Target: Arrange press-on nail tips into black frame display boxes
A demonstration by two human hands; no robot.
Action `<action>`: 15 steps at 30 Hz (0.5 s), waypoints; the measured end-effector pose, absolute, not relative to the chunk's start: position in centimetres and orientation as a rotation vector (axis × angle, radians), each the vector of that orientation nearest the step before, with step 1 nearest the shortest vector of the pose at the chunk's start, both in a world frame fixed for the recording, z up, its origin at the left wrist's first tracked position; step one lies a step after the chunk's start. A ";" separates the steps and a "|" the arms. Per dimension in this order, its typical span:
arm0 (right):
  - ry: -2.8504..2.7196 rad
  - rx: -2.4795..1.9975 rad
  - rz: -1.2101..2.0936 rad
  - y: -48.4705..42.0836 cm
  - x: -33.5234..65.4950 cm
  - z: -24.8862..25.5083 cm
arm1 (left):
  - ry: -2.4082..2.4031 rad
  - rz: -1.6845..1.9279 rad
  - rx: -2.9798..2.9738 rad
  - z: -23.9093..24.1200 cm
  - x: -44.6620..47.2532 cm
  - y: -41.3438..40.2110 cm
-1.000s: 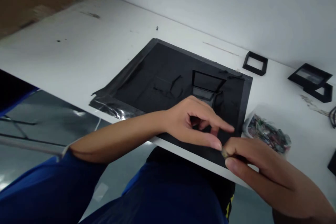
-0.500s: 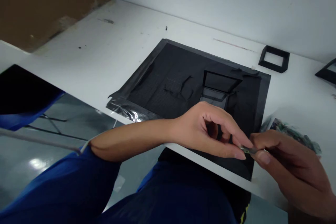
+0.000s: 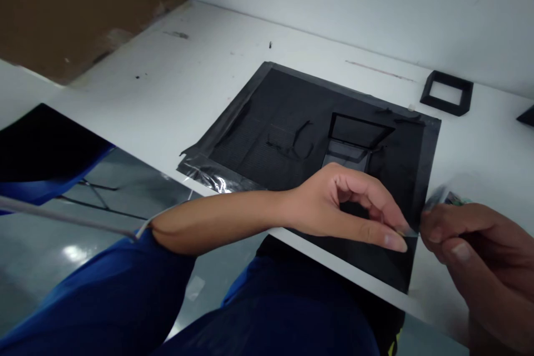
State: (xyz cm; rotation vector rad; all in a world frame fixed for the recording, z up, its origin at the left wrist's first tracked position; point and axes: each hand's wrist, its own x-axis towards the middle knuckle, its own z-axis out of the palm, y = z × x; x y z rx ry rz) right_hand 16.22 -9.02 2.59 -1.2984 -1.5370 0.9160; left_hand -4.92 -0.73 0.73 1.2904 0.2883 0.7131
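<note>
My left hand (image 3: 354, 208) reaches over the front of a black mat (image 3: 250, 122), thumb and index finger pinched on a small thin piece (image 3: 401, 231), mostly hidden by the fingertips. A thin see-through strip (image 3: 412, 233) runs from that pinch toward my right hand (image 3: 475, 256). The right fingers are curled, with the thumb pressed against them; what lies inside them is hidden. A narrow gap separates the two hands. Behind the left hand, on the mat, is a black rectangular frame (image 3: 332, 128) with a grey panel (image 3: 342, 160) below it.
Partly behind my right hand lies a clear bag (image 3: 444, 194) with greenish parts. A black square frame (image 3: 426, 97) stands farther back on the white table (image 3: 200, 67). Brown board (image 3: 92, 11) rises at the left. A grey cord (image 3: 70, 219) runs to my left sleeve.
My hands have drawn apart, the right moving rightward from the left's fingertips. A see-through strip now shows between them. The whole view has shifted slightly.
</note>
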 end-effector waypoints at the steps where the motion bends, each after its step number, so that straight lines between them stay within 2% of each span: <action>1: -1.562 -1.290 0.911 -9.0 16.3 2.5 | 0.283 0.709 1.280 0.7 -4.9 -0.7; 7: -1.611 -1.309 0.892 -8.5 17.0 2.0 | 0.302 0.769 1.235 0.6 -4.9 -0.4; 15: -1.471 -1.383 0.921 -9.1 16.2 1.9 | 0.290 0.677 1.219 0.8 -5.2 -0.4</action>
